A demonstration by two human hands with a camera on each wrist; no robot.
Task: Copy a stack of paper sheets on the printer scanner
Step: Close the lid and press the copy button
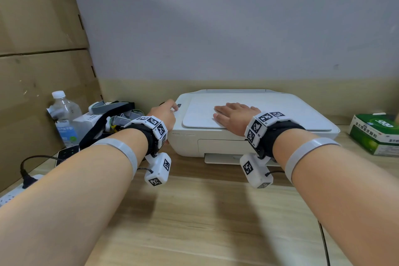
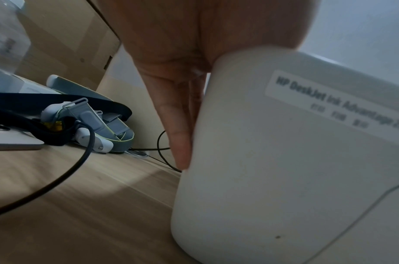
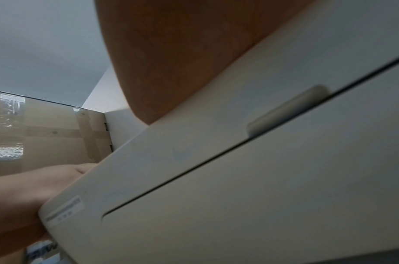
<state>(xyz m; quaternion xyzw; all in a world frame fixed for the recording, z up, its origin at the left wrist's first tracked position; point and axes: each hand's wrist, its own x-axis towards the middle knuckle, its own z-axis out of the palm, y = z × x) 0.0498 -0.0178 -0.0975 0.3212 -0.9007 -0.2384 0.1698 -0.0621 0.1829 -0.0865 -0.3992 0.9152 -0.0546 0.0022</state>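
Soft, even daylight fills the head view, seemingly from above and behind the person, with the wall (image 1: 216, 28) bright at the top left and greyer lower down. Both forearms throw faint, diffuse shadows onto the wooden desk (image 1: 194, 222). Wide-angle distortion bends the edges. The left wrist view is dimmer; the printer (image 2: 284, 160) label reads soft and the bottle (image 2: 6, 35) is blurred. The right wrist view is dimmest and unfocused, with glare on the cardboard box's (image 3: 47, 134) tape.
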